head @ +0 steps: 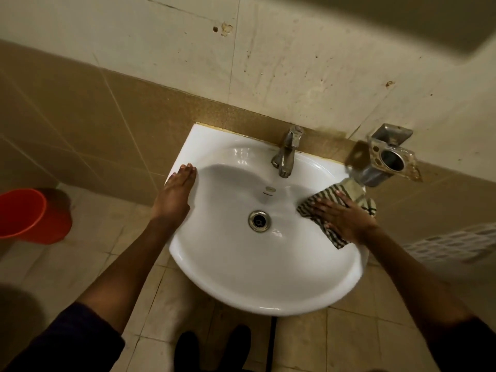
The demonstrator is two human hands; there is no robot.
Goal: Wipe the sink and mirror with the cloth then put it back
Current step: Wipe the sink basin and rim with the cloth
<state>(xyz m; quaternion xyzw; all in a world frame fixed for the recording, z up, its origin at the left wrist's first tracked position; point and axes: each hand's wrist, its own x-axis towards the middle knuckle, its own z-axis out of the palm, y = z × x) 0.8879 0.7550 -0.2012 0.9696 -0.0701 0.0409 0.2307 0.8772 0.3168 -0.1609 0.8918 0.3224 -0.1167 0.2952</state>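
Note:
A white wall-mounted sink [241, 277] fills the middle of the head view, with a metal drain [259, 220] in its bowl. A striped dark-and-pale cloth [312, 204] lies spread on the sink's right rim and inner slope. My right hand [341, 217] presses flat on the cloth, fingers spread and pointing left. My left hand [175, 190] rests flat on the sink's left rim, fingers together, holding nothing. The mirror is not clearly in view; only a dark blurred edge shows at the top right.
A chrome tap [287, 151] stands at the back of the sink. A worn metal holder [389, 157] juts from the wall at the right. An orange bucket [29, 216] sits on the floor at left, a white perforated basket [453, 244] at right. My shoes [212, 347] are below.

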